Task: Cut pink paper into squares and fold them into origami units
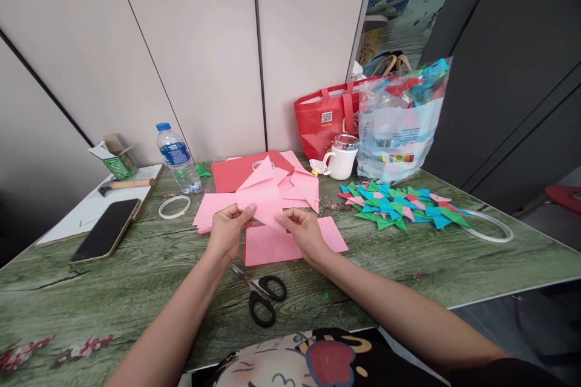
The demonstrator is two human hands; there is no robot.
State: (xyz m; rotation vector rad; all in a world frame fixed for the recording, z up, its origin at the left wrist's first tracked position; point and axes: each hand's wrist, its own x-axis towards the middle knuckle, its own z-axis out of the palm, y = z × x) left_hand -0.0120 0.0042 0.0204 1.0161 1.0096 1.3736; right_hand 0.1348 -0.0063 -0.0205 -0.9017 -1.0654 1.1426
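My left hand (pixel 227 231) and my right hand (pixel 303 231) both pinch the lower edge of a pink folded paper sheet (pixel 261 193), held just above the table with its point tilted up and away. Under it lie flat pink paper sheets (pixel 276 243) and a stack of pink sheets (pixel 209 208) to the left. More folded pink pieces (pixel 303 184) rest on a red sheet (pixel 236 172) behind. Black-handled scissors (pixel 259 295) lie closed on the green table (pixel 145 266) just in front of my hands.
A pile of folded green, blue and pink paper pieces (pixel 399 205) lies at right, by a clear tape ring (pixel 488 225). Behind stand a white mug (pixel 340 160), a plastic bag (pixel 399 127), a red tote bag (pixel 322 121) and a water bottle (pixel 178 158). A phone (pixel 106 230), tape roll (pixel 174 206) and small green box (pixel 117 160) sit left.
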